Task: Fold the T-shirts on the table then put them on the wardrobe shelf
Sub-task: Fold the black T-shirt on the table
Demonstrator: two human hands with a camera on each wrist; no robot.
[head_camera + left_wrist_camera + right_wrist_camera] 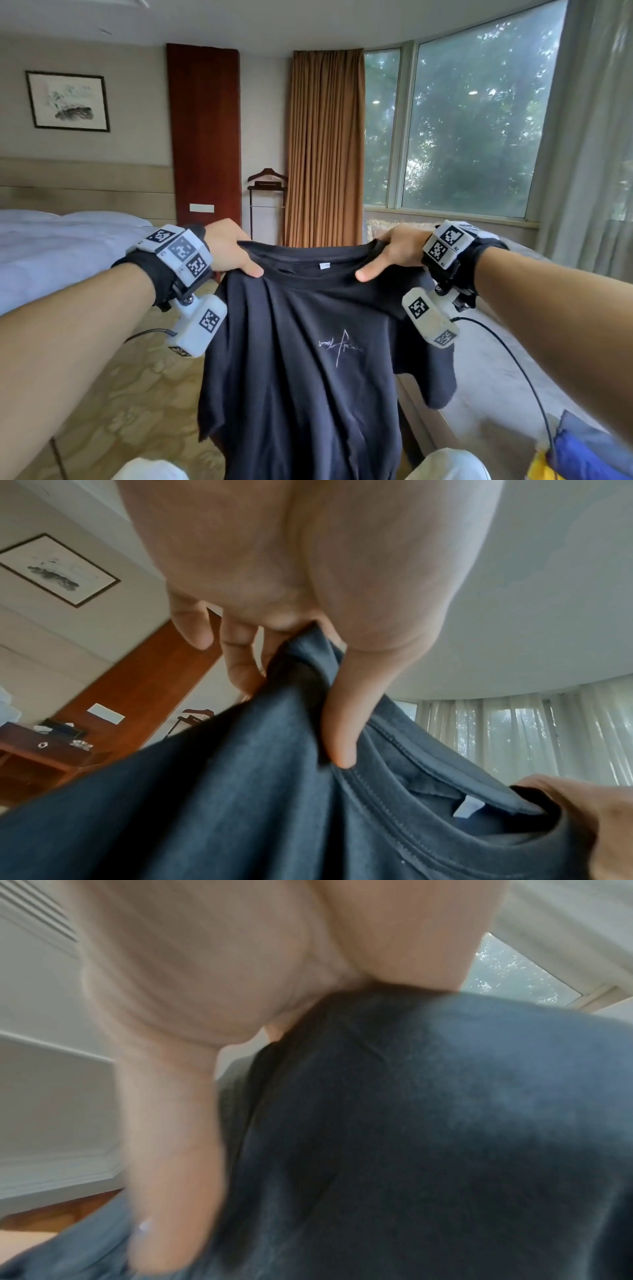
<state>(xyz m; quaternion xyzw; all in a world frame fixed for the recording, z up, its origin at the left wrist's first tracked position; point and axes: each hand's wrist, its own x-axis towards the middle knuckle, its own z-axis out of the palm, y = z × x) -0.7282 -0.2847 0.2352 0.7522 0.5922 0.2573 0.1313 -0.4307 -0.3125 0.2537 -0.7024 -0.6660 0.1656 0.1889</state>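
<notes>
Holding noted: black T-shirt suspended in air by both shoulders, front hanging unfolded. Left hand fingers curled, thumb pinching shoulder fabric beside collar; right hand gripped likewise. Progress judged early: 0 folds visible, shelving still outstanding; wardrobe not seen. Blue-yellow fabric seen lower right on grey surface. Room: bed, patterned carpet, brown curtain, window.
</notes>
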